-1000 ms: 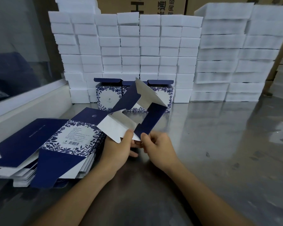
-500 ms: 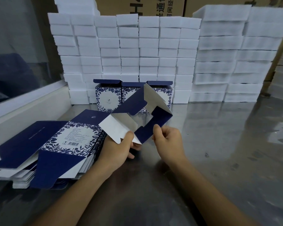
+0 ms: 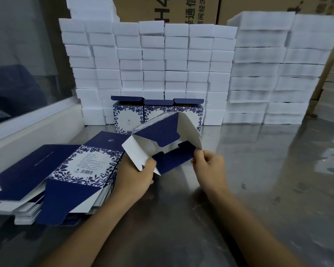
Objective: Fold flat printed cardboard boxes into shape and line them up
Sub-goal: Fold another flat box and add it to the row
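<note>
three finished boxes stand side by side in a row at the middle of the frame, against the wall of white blocks, lids up. a fourth box is half shaped and held above the worktop just below centre. the left hand has its fingers clamped on a white flap; the right hand pinches the blue flap edge. at lower left a thick pile of flat boxes waits, so by my judgement most of the work is left: close these flaps, stand this box in the row, then go through the pile.
</note>
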